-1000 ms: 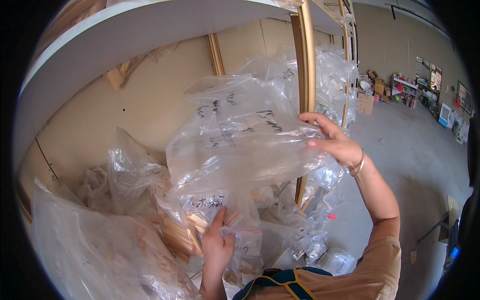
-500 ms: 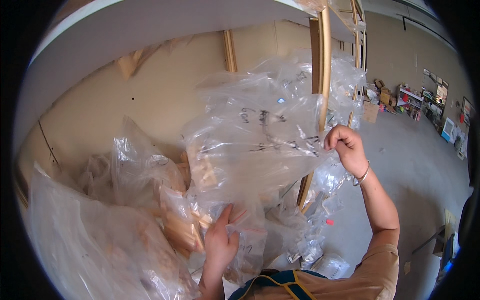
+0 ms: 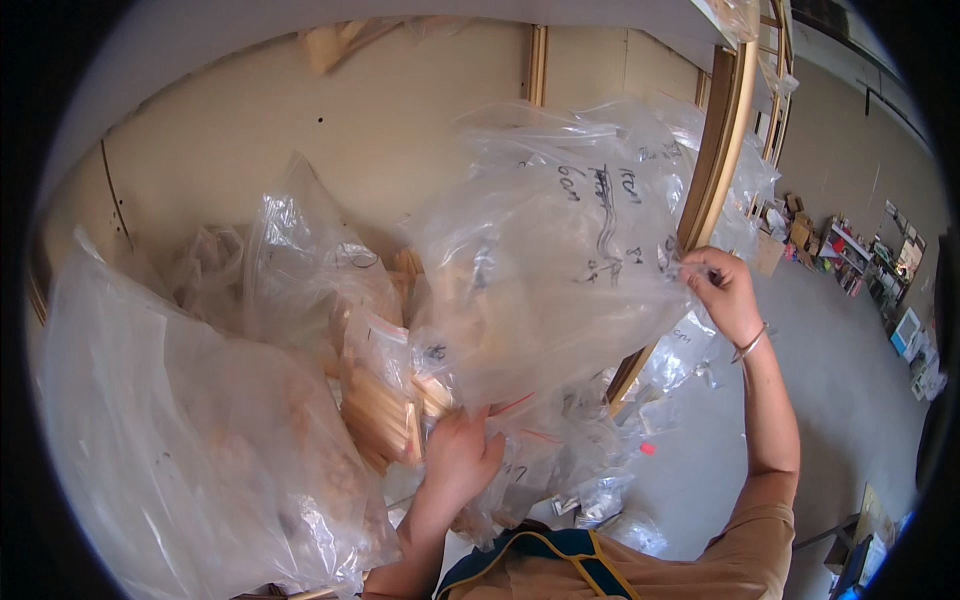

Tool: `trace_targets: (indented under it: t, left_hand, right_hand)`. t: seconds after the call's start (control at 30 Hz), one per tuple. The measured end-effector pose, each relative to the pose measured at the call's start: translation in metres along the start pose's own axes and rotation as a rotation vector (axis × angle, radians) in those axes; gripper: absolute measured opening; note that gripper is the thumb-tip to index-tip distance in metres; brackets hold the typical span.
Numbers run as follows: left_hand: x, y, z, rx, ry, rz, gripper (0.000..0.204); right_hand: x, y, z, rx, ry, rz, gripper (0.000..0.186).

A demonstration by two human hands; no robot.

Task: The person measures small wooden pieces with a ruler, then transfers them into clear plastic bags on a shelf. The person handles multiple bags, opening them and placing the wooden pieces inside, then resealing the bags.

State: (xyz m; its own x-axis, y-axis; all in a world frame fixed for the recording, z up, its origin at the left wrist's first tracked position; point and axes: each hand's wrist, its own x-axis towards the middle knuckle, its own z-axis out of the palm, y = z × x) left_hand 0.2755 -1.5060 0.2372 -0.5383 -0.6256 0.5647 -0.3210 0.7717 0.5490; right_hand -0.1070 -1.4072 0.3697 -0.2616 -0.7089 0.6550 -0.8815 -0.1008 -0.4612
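A large clear plastic bag (image 3: pixel 540 270) with black handwriting is spread out in front of me. My right hand (image 3: pixel 725 292) pinches its right edge between thumb and fingers. Below the bag, my left hand (image 3: pixel 462 455) is curled against its lower part, near a thin red strip; its fingertips are partly hidden. Just left of that hand lies a small zip bag (image 3: pixel 382 400) of light wooden-looking sticks. A big, bulging clear bag (image 3: pixel 200 430) fills the lower left, its contents blurred by the plastic.
More clear bags (image 3: pixel 300 260) lean against the beige back panel (image 3: pixel 400 150). A gold-coloured upright post (image 3: pixel 722 140) stands close to my right hand, and a white shelf (image 3: pixel 250 50) runs overhead. Grey floor (image 3: pixel 830 370) extends to the right, with boxes and shelving far off.
My view has shifted, so the shelf contents sit further right. The written bag is turned, its writing now upright along the right side. The left hand's fingers have curled in against the bag.
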Motion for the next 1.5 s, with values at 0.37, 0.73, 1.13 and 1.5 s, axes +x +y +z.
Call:
trace_targets:
  t: [0.37, 0.73, 1.13, 1.5]
  left_hand:
    - [0.001, -0.005, 0.004, -0.119, -0.009, -0.001, 0.068]
    - [0.003, 0.000, -0.003, -0.169, -0.099, -0.072, 0.067]
    - [0.005, 0.000, -0.004, -0.145, -0.122, -0.071, 0.069]
    - [0.006, -0.002, 0.000, -0.147, -0.145, -0.115, 0.071]
  right_hand:
    - [0.024, 0.025, 0.001, 0.317, 0.189, 0.162, 0.016]
    - [0.032, 0.017, -0.008, 0.460, 0.153, 0.289, 0.023]
    - [0.032, 0.019, -0.030, 0.101, 0.068, 0.227, 0.012]
    - [0.047, -0.047, -0.026, 1.334, -0.156, 0.389, 0.033]
